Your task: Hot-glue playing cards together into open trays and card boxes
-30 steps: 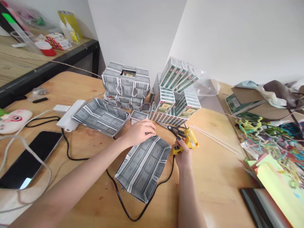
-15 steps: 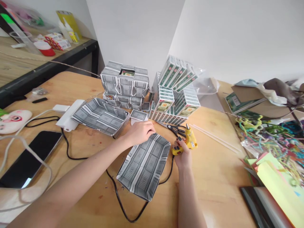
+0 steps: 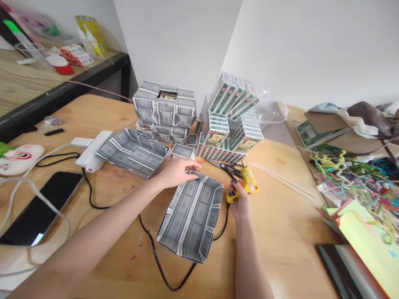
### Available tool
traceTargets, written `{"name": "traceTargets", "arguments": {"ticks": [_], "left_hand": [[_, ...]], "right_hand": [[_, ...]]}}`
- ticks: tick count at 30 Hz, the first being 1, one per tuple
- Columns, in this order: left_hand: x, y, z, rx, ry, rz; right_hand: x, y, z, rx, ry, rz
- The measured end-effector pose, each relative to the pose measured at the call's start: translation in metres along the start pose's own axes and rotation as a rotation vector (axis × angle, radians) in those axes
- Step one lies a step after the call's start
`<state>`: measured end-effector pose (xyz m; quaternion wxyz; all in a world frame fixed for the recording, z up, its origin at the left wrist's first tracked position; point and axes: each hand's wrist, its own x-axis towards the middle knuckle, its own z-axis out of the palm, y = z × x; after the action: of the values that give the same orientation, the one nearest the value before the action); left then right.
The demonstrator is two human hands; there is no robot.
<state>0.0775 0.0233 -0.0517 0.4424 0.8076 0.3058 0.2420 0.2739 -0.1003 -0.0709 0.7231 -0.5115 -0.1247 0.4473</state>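
Observation:
A shallow open tray made of grey-patterned playing cards (image 3: 195, 214) lies lengthwise in front of me. My left hand (image 3: 179, 171) is at its far left corner, thumb on the inner side of the rim and fingers over the far edge. In my right hand (image 3: 239, 199) is a yellow hot glue gun (image 3: 249, 181), nozzle pointing up, just right of the tray. Black-handled scissors (image 3: 231, 169) lie behind the glue gun. A second card tray (image 3: 134, 153) sits farther back on the left, and a small stack of cards (image 3: 183, 151) lies beside it.
A block-like card structure (image 3: 165, 108) and stacked card boxes (image 3: 230, 120) stand at the back. Clear glue sticks (image 3: 283, 180) lie right. Leftward are a white power strip (image 3: 93, 151) and phone (image 3: 40, 209). A black cord (image 3: 156, 259) loops around the tray. Pipe cleaners (image 3: 368, 178) crowd the right.
The tray has turned slightly, its near end shifting right. My left hand moved a little left along the far rim, thumb and fingers parting. The glue gun stayed nearly still.

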Motion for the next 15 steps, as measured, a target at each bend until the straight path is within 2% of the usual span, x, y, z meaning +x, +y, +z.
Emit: {"name": "traceTargets", "arguments": {"ticks": [5, 10, 15], "left_hand": [[0.002, 0.006, 0.005, 0.214, 0.062, 0.03], [0.003, 0.011, 0.014, 0.309, 0.165, 0.006], [-0.002, 0.005, 0.006, 0.272, 0.108, 0.003]], "right_hand": [[0.002, 0.002, -0.002, -0.031, -0.001, -0.008], [0.001, 0.002, -0.002, -0.004, -0.016, 0.0], [0.003, 0.003, -0.003, -0.036, -0.003, 0.026]]}}
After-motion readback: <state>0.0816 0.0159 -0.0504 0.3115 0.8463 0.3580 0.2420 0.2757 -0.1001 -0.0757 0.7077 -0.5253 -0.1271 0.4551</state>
